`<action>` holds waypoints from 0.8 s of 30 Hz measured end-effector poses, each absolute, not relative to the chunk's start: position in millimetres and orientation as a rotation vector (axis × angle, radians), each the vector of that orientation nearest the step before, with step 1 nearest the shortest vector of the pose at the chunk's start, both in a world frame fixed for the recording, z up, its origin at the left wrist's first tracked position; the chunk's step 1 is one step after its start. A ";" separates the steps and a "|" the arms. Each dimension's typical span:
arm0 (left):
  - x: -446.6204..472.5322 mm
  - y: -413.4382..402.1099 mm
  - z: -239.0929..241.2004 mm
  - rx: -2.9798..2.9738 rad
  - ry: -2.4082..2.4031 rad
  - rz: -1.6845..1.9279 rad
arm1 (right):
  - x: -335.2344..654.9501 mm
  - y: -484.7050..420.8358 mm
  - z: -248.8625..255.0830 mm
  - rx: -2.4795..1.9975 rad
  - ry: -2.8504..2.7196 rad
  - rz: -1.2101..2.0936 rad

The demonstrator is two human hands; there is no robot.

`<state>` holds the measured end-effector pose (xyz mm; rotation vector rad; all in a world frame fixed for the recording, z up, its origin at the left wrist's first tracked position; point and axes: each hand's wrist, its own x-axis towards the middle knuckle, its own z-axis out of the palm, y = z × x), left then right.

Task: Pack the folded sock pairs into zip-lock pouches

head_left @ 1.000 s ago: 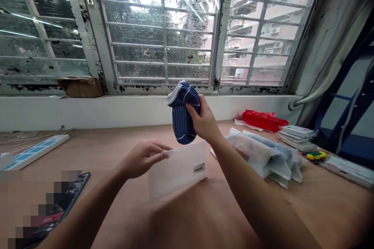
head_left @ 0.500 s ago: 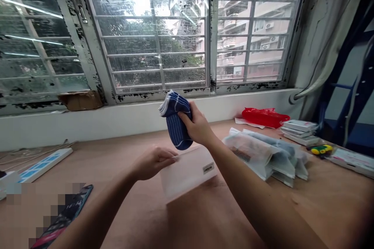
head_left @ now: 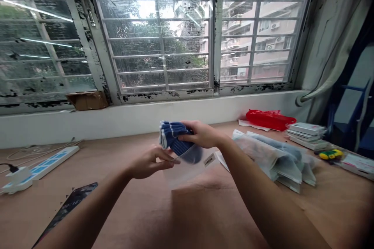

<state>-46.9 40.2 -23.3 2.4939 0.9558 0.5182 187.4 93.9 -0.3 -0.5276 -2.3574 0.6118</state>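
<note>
A rolled pair of navy striped socks [head_left: 174, 139] with white cuffs sits at the mouth of a translucent zip bag [head_left: 191, 169], and its lower end shows blurred through the plastic. My right hand [head_left: 201, 134] grips the socks from above. My left hand [head_left: 150, 162] pinches the bag's upper edge, just below the socks. A small barcode label [head_left: 209, 160] is stuck on the bag. Both hands are close together above the wooden tabletop [head_left: 210, 218].
Several sealed translucent bags [head_left: 274, 159] lie in a pile to the right, beyond them a red plastic bag [head_left: 270, 120], a stack of flat boxes [head_left: 306, 136] and a yellow-green object [head_left: 331, 154]. A power strip [head_left: 37, 170] lies left; a window with bars stands behind.
My right hand has lowered the socks from upright above the bag to the bag's mouth, now lying more sideways. My left hand has moved onto the bag's edge, and the bag has tilted.
</note>
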 end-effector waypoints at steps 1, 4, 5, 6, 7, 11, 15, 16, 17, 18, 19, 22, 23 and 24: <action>-48.2 41.1 -23.8 2.516 0.981 0.527 | 190.6 95.1 0.1 -0.548 -2.443 0.633; -50.2 44.5 -30.3 2.534 1.006 0.647 | 197.4 98.5 -0.3 -0.680 -2.599 0.642; -50.5 45.7 -35.0 2.524 0.996 0.728 | 198.5 99.4 -0.8 -0.727 -2.622 0.630; -50.8 46.8 -41.3 2.505 0.990 0.829 | 199.2 100.2 -1.3 -0.766 -2.638 0.615; -51.1 47.9 -49.2 2.468 0.995 0.936 | 199.5 100.8 -1.9 -0.798 -2.650 0.605; -52.2 51.1 -89.9 2.028 1.080 1.335 | 196.5 101.9 -4.0 -0.908 -2.683 0.574; -47.2 50.1 -117.0 1.614 1.077 1.475 | 186.7 102.7 -10.3 -0.945 -2.649 0.542; -44.9 49.0 -118.8 1.586 1.076 1.479 | 183.5 102.9 -12.7 -0.919 -2.626 0.543; -42.6 47.5 -119.2 1.566 1.077 1.487 | 180.4 103.0 -15.0 -0.881 -2.598 0.547; -40.4 46.0 -118.5 1.540 1.080 1.507 | 177.7 103.0 -17.2 -0.839 -2.568 0.555; -38.5 44.6 -117.6 1.501 1.086 1.536 | 175.4 102.8 -19.0 -0.800 -2.543 0.564; -35.8 42.1 -116.7 1.310 1.094 1.614 | 171.8 101.2 -21.1 -0.757 -2.534 0.578; -35.7 41.7 -117.7 1.249 1.076 1.621 | 171.0 100.1 -20.8 -0.768 -2.546 0.573; -35.9 41.3 -119.1 1.202 1.047 1.621 | 170.0 98.7 -20.2 -0.784 -2.564 0.566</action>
